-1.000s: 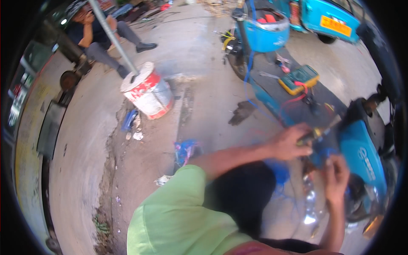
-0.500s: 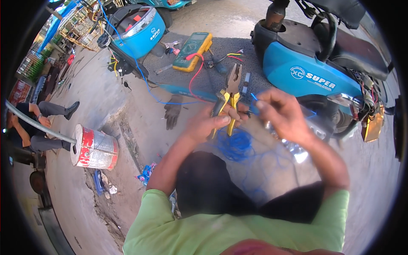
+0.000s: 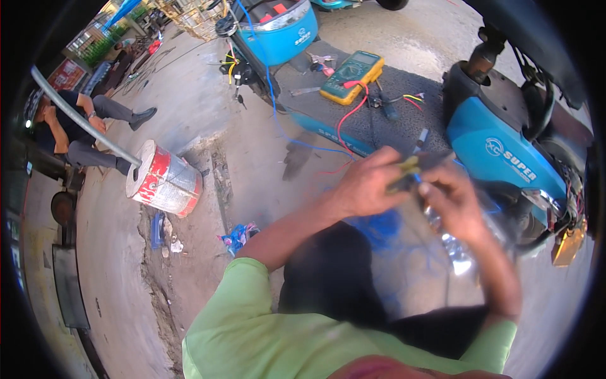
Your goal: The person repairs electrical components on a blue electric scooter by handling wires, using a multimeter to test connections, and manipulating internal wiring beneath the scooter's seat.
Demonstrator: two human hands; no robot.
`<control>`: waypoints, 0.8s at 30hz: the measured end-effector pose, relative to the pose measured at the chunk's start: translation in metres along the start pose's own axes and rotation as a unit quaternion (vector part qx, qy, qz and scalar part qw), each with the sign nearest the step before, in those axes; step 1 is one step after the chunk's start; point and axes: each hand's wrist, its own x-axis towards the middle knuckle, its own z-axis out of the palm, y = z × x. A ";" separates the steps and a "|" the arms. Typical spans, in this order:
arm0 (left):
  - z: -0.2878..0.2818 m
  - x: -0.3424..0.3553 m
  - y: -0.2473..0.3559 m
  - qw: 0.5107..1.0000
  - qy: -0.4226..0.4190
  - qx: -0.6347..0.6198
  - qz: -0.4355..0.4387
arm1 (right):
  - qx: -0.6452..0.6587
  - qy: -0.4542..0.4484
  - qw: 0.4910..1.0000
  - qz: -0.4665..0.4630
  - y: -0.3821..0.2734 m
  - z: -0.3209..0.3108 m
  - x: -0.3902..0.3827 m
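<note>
Combination pliers with yellow handles [image 3: 409,168] are gripped in my left hand [image 3: 369,186], their dark jaws pointing right, blurred by motion. Close beside them, my right hand [image 3: 456,205] pinches the end of a blue wire [image 3: 417,179], its fingers almost touching the pliers. Whether the jaws are on the wire, I cannot tell. Below my hands a loose coil of blue wire [image 3: 380,228] lies on the ground between my knees. A shiny clear plastic bag [image 3: 459,252] lies below my right hand.
A blue scooter [image 3: 499,139] stands ahead; its grey footboard [image 3: 303,82] bears a yellow-green multimeter [image 3: 353,77] with a red lead. Another long blue wire [image 3: 273,95] runs down past it. At left are a red-and-white bucket [image 3: 165,179] with a pole and a seated person [image 3: 88,126].
My left hand has swung the pliers from upright to pointing right, bringing them against my right hand with the wire. The view has shifted, so the surroundings sit further right.
</note>
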 end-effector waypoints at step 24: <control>-0.159 -0.009 -0.179 0.860 0.412 0.001 -0.301 | 0.143 0.020 0.988 0.046 -0.002 -0.005 -0.011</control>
